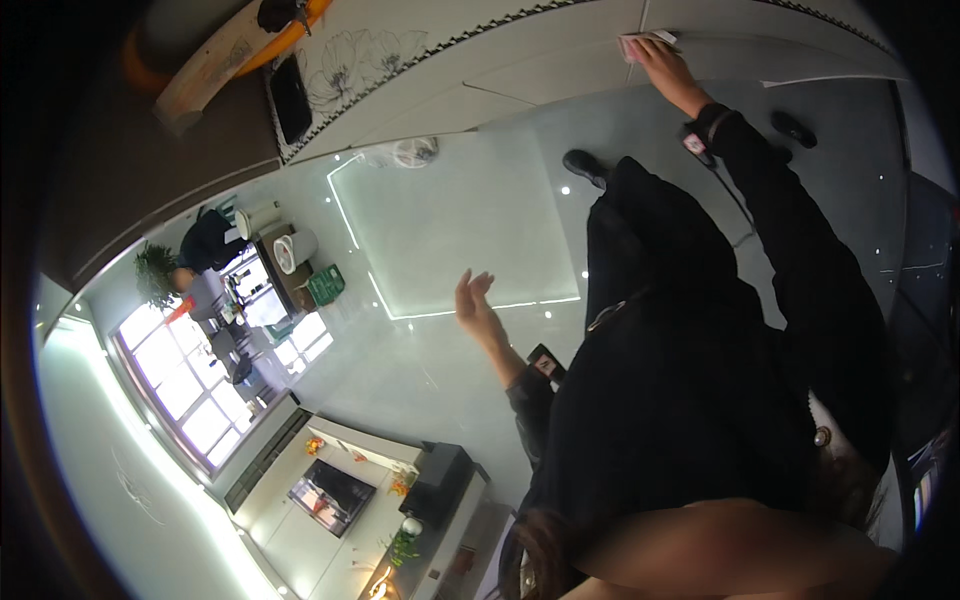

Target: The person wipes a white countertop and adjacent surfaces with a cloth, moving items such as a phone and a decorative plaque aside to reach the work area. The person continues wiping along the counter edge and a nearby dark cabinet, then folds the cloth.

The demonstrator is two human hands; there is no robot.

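Observation:
My right hand holds a folded white and pink cloth pressed on the front of a long white cabinet. That arm is stretched far forward. My left hand hangs over the glossy floor, fingers apart, with nothing in it. Small dark devices sit at both wrists, the left one and the right one. On top of the cabinet lies a flower-patterned cover with a dark zigzag edge. A black phone rests at its end.
A dark brown surface adjoins the cabinet's left end. Across the glossy tiled floor are a white bin, a green crate and a person at a desk by the windows. A television hangs above a dark console.

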